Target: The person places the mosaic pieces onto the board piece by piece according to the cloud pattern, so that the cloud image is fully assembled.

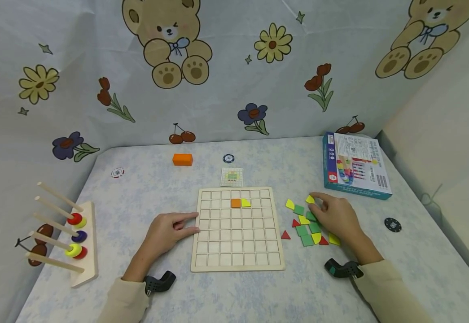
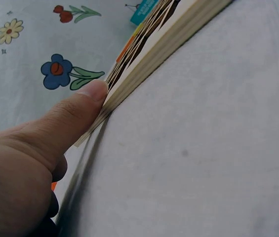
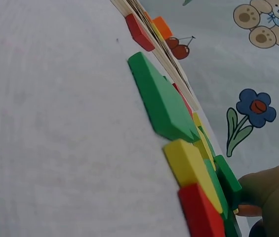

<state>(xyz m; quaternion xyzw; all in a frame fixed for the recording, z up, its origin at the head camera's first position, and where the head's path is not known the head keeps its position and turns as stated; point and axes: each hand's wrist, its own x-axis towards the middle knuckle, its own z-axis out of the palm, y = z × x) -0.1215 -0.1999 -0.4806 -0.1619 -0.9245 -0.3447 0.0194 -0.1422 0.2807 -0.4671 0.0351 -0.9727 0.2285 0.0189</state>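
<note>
A wooden grid board (image 1: 237, 271) lies flat in the middle of the table. It bears an orange square tile (image 1: 236, 203) and a yellow tile (image 1: 246, 203) side by side in its upper part. My left hand (image 1: 165, 235) touches the board's left edge with outstretched thumb and index finger; the thumb (image 2: 75, 116) meets the edge in the left wrist view. Right of the board, my right hand (image 1: 337, 217) pinches a yellow tile (image 1: 310, 199) with thumb and index finger. Around it lie green tiles (image 1: 307, 241), red triangles (image 1: 285, 235) and more yellow tiles (image 1: 334, 239).
A small pattern card (image 1: 232, 177) lies behind the board, with a blue-rimmed chip (image 1: 228, 158) and an orange block (image 1: 182, 159) beyond. A peg stand (image 1: 85, 246) with coloured rings is at left. A game box (image 1: 357, 166) and dark chip (image 1: 392, 224) are at right.
</note>
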